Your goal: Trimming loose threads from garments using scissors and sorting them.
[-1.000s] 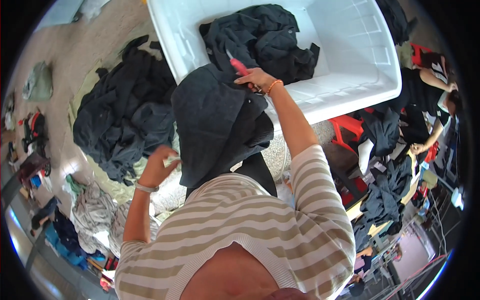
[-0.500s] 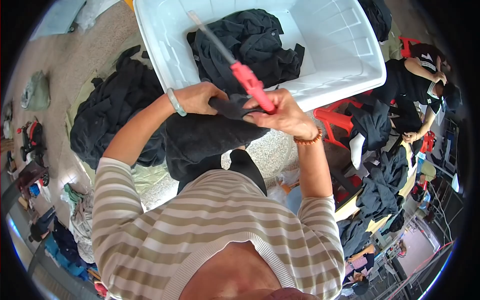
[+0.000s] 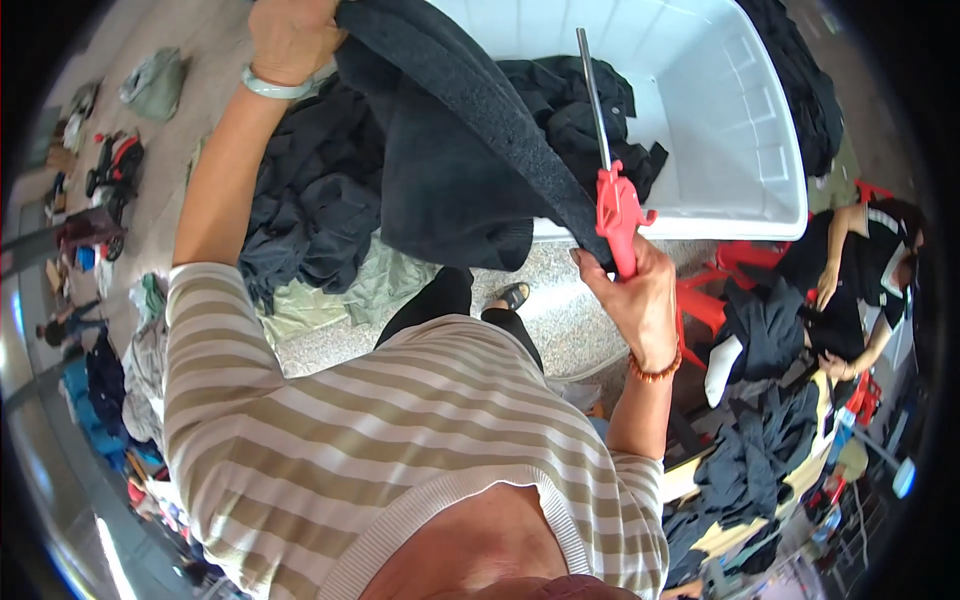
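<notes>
A black garment (image 3: 450,180) hangs stretched between my two hands, one long edge pulled taut on a slant. My left hand (image 3: 295,40), raised at the upper left, is closed on one end of that edge. Lower and to the right, my right hand (image 3: 640,295) is closed round a red-handled tool (image 3: 620,215) with a long, thin metal tube pointing up. Its fingers also pinch the garment's other end beside the handle. Behind it, crumpled black clothes (image 3: 570,95) lie in a white plastic tub (image 3: 715,140), partly hidden by the garment.
A heap of black clothes (image 3: 300,190) lies on a pale sheet (image 3: 390,280) to the left. Red plastic stools (image 3: 705,310) stand right of the tub. Beyond them a person in black (image 3: 850,280) sits bent over dark cloth, near a table piled with dark garments (image 3: 750,460).
My left hand has moved up and left, drawing the garment out long. My right hand has moved right and down with the tool, whose tube now points more upright.
</notes>
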Motion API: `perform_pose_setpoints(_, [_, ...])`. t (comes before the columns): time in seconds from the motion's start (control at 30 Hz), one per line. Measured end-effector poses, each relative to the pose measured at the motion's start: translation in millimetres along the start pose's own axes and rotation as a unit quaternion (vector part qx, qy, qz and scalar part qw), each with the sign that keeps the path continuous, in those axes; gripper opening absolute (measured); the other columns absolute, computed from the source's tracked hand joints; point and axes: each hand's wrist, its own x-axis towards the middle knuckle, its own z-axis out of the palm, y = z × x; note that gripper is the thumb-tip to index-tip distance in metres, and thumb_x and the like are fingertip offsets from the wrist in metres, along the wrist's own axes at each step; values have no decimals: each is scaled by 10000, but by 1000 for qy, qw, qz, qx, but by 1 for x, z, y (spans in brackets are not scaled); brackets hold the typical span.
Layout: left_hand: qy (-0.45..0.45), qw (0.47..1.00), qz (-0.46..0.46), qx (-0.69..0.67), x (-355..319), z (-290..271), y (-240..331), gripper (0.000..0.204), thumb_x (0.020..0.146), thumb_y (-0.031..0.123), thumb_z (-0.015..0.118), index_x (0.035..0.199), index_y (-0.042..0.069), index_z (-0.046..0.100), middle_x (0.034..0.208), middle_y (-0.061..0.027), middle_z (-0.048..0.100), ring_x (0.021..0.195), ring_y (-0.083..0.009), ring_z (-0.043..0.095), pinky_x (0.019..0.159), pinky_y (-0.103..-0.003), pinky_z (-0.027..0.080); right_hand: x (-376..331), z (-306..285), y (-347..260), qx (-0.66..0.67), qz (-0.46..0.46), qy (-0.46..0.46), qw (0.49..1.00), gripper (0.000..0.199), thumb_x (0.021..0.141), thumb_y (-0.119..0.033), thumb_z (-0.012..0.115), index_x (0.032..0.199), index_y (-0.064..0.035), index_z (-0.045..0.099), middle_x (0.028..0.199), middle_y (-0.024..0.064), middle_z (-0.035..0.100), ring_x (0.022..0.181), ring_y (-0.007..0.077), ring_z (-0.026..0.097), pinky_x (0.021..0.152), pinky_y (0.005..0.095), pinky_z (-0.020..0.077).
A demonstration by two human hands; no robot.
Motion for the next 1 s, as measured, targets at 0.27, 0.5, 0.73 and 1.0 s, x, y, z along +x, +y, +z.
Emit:
perform_pose_setpoints(0.27, [61,971,225,-59,-65,263,-60,454,664,37,645,1101,144,584,1062,-60,557,1017,-279,515,795,-396,457,-58,88,35,-119,-103,-146,977,202,772,-135,683,927,-41,593,661,208,612,632,391,619,561,472,487])
perform_pose_setpoints(0.5, [8,729,-197,-656,-159,349,10,531,809,121,711,1295,103,495,1109,-101,573,948,-202,587,829,-315,489,-78,122,83,-159,-74,-236,956,150,795,-96,615,924,-37,566,728,227,625,666,411,618,587,488,489])
perform_pose_setpoints(0.73, [-3,745,-290,-601,-164,331,52,719,670,244,804,1254,-11,470,985,-99,629,846,-194,616,766,-309,501,-89,127,74,-224,-86,-284,928,148,798,-71,604,928,-25,551,934,206,586,779,409,611,647,476,505])
perform_pose_setpoints(1.0, [25,272,-310,-911,-187,334,37,585,720,4,644,1266,142,484,1015,-68,604,757,-190,597,699,-341,481,-91,113,51,-161,-15,-132,978,377,826,-38,602,1159,-76,431,986,163,614,801,384,628,646,462,503])
